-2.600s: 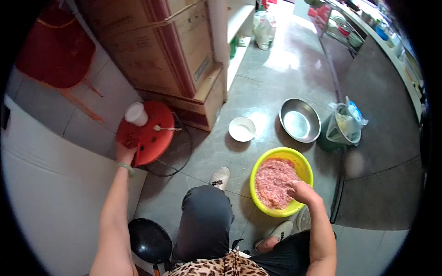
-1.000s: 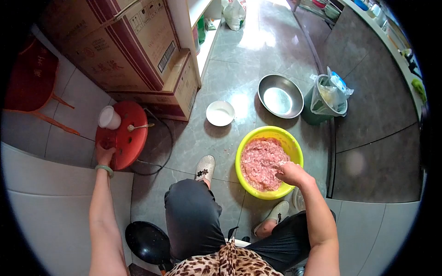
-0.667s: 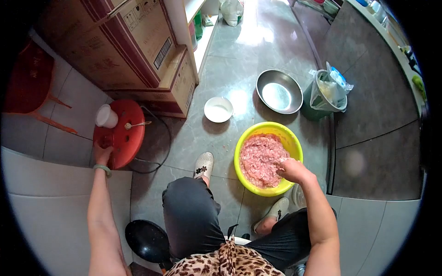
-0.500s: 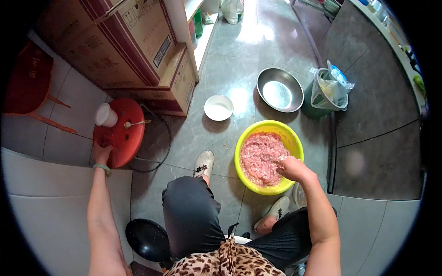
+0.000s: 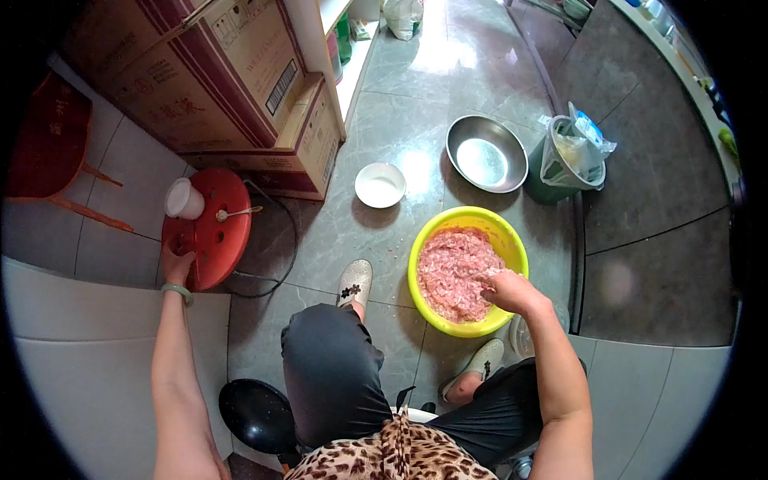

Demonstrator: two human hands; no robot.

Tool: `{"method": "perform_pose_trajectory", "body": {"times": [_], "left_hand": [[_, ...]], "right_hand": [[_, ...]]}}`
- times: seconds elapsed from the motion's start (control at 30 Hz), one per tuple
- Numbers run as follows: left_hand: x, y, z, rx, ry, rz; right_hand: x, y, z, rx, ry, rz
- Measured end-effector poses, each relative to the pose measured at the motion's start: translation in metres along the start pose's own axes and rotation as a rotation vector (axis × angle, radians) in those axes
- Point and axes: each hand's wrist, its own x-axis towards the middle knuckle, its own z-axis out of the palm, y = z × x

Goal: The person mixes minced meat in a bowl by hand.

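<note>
A yellow-green basin (image 5: 418, 298) on the floor holds pink minced meat (image 5: 456, 268). My right hand (image 5: 510, 293) is at the right side of that meat, its fingers bent down and the tips hidden in it. Far to the left, my left hand (image 5: 178, 262) is at the near left edge of a red plastic stool (image 5: 228, 192). Its fingers are closed around something see-through that I cannot make out. On the same stool stand a white tub (image 5: 185, 200) and a spoon (image 5: 238, 214).
A white bowl (image 5: 380, 186) and a steel basin (image 5: 486, 154) are on the tiled floor beyond the meat. A green bin (image 5: 552, 184) with a bag is by the cabinet. Cardboard boxes (image 5: 240, 88) are stacked at left. A black wok (image 5: 258, 416) lies near my leg.
Both hands keep nearly the same places, left at the stool and right in the minced meat. The whole view has shifted very slightly.
</note>
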Motion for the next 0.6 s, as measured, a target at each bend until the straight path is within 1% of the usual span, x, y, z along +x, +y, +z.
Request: {"method": "perform_pose_trajectory", "body": {"times": [0.07, 0.23, 0.37, 0.47, 0.6], "left_hand": [[0.005, -0.007, 0.003, -0.037, -0.005, 0.001], [-0.002, 0.003, 0.000, -0.067, -0.009, -0.003], [0.006, -0.011, 0.003, -0.086, -0.004, 0.025], [0.003, -0.006, 0.002, -0.084, -0.008, 0.046], [0.010, -0.020, 0.006, -0.092, 0.003, 0.078]], "right_hand": [[0.002, 0.002, 0.001, -0.013, -0.013, -0.007], [0.002, 0.002, 0.000, -0.010, -0.004, -0.017], [0.002, 0.001, 0.000, -0.014, 0.000, -0.018], [0.005, 0.008, 0.007, 0.002, 0.031, -0.050], [0.004, 0.003, 0.002, -0.027, -0.015, -0.010]]}}
